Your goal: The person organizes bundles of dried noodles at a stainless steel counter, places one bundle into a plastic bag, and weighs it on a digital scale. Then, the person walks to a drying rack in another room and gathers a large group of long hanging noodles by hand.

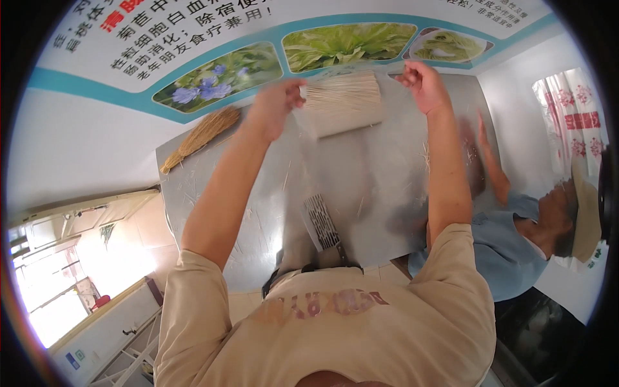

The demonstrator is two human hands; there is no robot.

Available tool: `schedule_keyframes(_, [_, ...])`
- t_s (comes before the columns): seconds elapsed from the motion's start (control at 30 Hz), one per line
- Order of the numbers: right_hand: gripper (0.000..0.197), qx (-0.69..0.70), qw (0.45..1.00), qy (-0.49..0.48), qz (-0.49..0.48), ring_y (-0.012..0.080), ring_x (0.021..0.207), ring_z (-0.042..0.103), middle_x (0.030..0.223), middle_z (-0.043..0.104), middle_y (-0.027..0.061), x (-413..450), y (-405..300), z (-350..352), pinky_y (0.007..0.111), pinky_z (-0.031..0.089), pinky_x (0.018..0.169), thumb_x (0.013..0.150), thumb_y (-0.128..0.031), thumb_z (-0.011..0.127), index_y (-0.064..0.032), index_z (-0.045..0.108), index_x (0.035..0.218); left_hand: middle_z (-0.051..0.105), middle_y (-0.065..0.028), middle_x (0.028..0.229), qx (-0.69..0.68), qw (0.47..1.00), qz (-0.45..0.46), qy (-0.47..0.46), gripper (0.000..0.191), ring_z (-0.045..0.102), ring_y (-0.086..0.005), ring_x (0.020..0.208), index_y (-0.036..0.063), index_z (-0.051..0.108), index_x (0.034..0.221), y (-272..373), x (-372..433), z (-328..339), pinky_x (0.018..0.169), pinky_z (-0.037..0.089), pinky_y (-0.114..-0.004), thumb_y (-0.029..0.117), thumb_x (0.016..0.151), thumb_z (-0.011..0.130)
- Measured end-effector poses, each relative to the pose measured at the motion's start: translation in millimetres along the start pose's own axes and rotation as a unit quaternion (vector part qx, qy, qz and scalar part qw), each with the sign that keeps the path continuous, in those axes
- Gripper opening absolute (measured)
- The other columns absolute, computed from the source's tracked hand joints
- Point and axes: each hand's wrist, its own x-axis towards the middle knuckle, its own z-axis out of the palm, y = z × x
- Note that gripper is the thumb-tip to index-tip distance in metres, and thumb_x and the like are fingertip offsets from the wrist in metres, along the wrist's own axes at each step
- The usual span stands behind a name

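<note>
At the far side of a metal table (329,164) lies a flat stack of thin pale strands, like dried noodles (343,94), with a smooth pale front part (348,123). My left hand (275,106) is blurred beside the stack's left end, its fingers curled. My right hand (423,87) is raised past the right end, fingers bent together. A faint translucent patch shows between the hands; whether either one grips a film or a strand is unclear. Nearer my body rests a cleaver (321,222) with a patterned blade, its handle towards me.
A straw hand broom (200,138) lies at the table's left back edge. Loose strands (287,174) are scattered over the metal. Behind stands a wall with a printed poster (348,43). Close on my right is a person in a blue shirt (503,246), one arm at the table's edge.
</note>
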Motion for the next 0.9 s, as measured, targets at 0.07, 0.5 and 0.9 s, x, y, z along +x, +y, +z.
schedule_keyframes(0.07, [0.031,-0.049,0.998,-0.021,-0.011,0.0125,0.058,0.045,0.059,0.044,-0.0043,-28,-32,25,0.03,0.045,0.071,0.089,-0.023,0.066,-0.0121,0.049,0.065,0.035,0.0048,0.058,-0.027,0.999,0.024,0.005,0.012,0.04,-0.012,0.055,0.0036,0.058,0.09,23,-23,5,0.087,0.048,-0.032,0.014,0.093,0.054])
schedule_keyframes(0.5, [0.033,-0.139,0.98,-0.092,-0.11,0.009,0.062,0.047,0.065,0.05,-0.0027,-198,-63,106,0.025,0.041,0.065,0.086,-0.03,0.072,-0.0087,0.054,0.069,0.037,0.0058,0.062,0.014,0.989,0.135,-0.05,0.029,0.035,-0.0081,0.058,-0.0007,0.057,0.098,56,-199,25,0.063,0.033,-0.025,0.027,0.091,0.061])
schedule_keyframes(0.9, [0.027,-0.173,0.925,-0.337,0.034,0.0096,0.079,0.059,0.087,0.067,0.0033,-378,18,226,0.028,0.049,0.075,0.086,-0.023,0.075,-0.0014,0.062,0.096,0.064,-0.0101,0.099,0.186,0.967,0.167,-0.041,0.057,0.058,-0.0167,0.092,-0.0044,0.056,0.116,-65,-389,-38,0.086,0.043,-0.031,0.05,0.1,0.045])
